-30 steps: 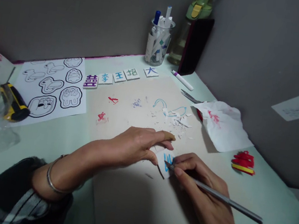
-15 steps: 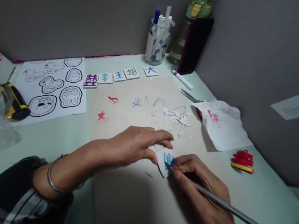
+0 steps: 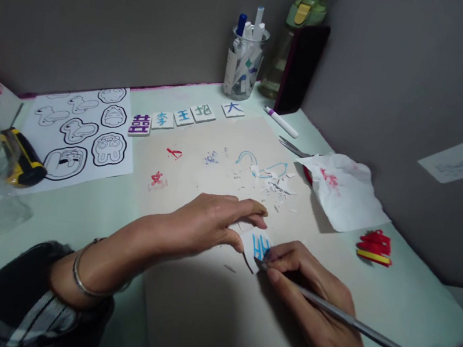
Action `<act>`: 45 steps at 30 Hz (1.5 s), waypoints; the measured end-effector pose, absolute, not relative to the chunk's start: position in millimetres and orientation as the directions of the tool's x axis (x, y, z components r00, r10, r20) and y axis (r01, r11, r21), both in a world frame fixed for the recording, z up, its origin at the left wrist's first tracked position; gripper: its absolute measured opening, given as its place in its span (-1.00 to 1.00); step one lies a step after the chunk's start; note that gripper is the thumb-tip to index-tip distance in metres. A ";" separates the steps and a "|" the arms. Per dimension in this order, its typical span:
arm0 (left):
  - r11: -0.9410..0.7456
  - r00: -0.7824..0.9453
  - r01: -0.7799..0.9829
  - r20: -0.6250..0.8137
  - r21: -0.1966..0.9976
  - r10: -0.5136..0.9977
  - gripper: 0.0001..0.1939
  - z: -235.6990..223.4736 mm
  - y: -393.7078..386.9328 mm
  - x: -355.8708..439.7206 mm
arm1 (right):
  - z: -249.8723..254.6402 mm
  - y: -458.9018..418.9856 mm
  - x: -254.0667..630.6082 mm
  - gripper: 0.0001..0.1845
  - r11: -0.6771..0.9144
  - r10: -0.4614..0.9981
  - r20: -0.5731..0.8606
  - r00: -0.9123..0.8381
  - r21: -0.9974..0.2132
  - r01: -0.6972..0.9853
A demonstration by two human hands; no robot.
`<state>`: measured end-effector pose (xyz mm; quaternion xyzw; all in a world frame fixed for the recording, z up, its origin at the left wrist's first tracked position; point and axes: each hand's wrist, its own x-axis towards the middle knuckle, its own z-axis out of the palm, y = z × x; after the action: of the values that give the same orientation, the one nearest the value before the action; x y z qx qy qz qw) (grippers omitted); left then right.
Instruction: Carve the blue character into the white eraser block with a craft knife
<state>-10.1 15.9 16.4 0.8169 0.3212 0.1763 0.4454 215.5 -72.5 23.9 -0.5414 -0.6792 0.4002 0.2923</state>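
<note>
A small white carving block point(image 3: 249, 248) with blue marker strokes on its top lies at the middle of the board. My left hand point(image 3: 210, 220) grips its left edge between thumb and fingers. In my right hand point(image 3: 306, 279) is a slim metal craft knife point(image 3: 359, 324), held like a pen. Its blade tip meets the block's face near the lower end of the blue strokes. The fingers of my right hand cover part of the block's right side. White shavings point(image 3: 277, 186) are scattered on the board beyond my hands.
Finished-looking character tiles point(image 3: 162, 120) line the board's far edge. Behind stand a jar of markers point(image 3: 242, 70), a phone point(image 3: 303, 70) and a green bottle point(image 3: 281, 46). Scissors point(image 3: 292, 148) lie partly under crumpled paper point(image 3: 345, 191). A yellow-black cutter point(image 3: 23, 158) rests on a printed sheet point(image 3: 91, 116).
The knife tip has moved slightly down the block, toward its near edge, uncovering more of the blue strokes. My left hand keeps its hold almost unmoved.
</note>
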 end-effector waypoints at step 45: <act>-0.463 0.517 0.557 0.148 0.689 0.843 -0.28 12.9 -39.1 9.7 | -8.6 -71.1 225.0 -0.35 0.545 0.832 0.393 -0.391 -0.452 0.706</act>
<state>9.7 -39.1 12.9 0.8199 0.4271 0.2433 0.2936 225.0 -71.1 -8.6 -0.4648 -0.8273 0.1064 0.2972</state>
